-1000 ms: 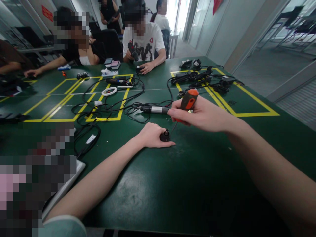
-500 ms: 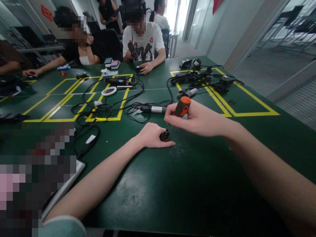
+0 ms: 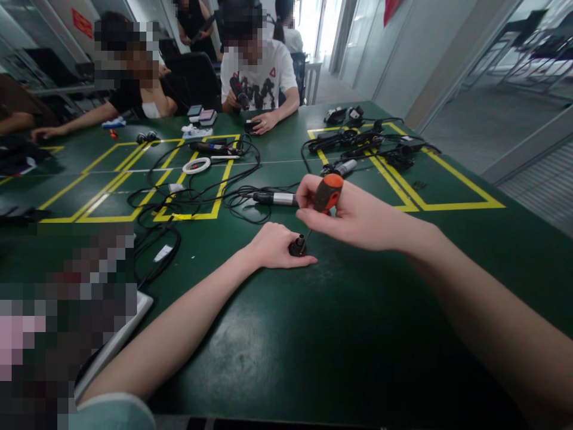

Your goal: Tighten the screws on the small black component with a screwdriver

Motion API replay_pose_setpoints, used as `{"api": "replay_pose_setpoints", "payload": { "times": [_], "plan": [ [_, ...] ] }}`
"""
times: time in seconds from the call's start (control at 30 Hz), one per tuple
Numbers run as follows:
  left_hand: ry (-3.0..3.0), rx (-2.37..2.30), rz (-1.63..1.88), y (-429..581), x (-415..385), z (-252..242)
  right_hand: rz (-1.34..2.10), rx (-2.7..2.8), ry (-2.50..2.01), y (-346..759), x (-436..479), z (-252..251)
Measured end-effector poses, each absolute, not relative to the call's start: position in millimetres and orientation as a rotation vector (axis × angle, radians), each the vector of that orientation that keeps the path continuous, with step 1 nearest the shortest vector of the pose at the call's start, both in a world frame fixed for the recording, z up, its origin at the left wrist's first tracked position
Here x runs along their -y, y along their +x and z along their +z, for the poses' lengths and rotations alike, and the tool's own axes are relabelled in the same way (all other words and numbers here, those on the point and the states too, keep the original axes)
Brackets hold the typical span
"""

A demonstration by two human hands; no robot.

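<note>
My right hand (image 3: 347, 212) is closed around the black and orange handle of a screwdriver (image 3: 330, 190). Its thin shaft slants down and left to a small dark round part with a short upright stub (image 3: 297, 246). Whether the tip touches that part or only passes beside it, I cannot tell. My left hand (image 3: 275, 246) is closed on the dark part and steadies it on the green table, thumb along the near side. The other left fingers are mostly hidden behind the part.
A black and silver cylindrical tool (image 3: 273, 198) lies beyond my hands, with tangled black cables (image 3: 152, 206) to the left. More cables and adapters (image 3: 358, 140) lie far right. A white roll of tape (image 3: 196, 165) rests inside yellow markings. Across the table a person (image 3: 259, 77) holds a power tool.
My right hand has shifted slightly left, and the screwdriver's shaft is now nearer the dark part. My left hand stays in place.
</note>
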State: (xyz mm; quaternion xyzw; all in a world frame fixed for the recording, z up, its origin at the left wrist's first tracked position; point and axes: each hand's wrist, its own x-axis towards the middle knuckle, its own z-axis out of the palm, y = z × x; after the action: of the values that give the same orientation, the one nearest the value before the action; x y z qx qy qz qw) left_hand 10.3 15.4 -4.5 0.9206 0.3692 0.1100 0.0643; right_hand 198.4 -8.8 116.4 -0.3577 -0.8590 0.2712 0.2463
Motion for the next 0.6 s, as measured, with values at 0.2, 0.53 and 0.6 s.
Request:
{"api": "replay_pose_setpoints", "payload": {
  "times": [0.2, 0.53, 0.6],
  "plan": [
    [2.743, -1.088, 0.389, 9, -16, -6, 0.758, 2.344, -0.894, 201, 9, 117],
    [2.796, -1.16, 0.311, 12, -15, -5, 0.572, 2.345, -0.764, 210, 10, 120],
    [2.791, -1.175, 0.295, 12, -15, -4, 0.548, 2.352, -0.731, 210, 10, 121]
  ]
}}
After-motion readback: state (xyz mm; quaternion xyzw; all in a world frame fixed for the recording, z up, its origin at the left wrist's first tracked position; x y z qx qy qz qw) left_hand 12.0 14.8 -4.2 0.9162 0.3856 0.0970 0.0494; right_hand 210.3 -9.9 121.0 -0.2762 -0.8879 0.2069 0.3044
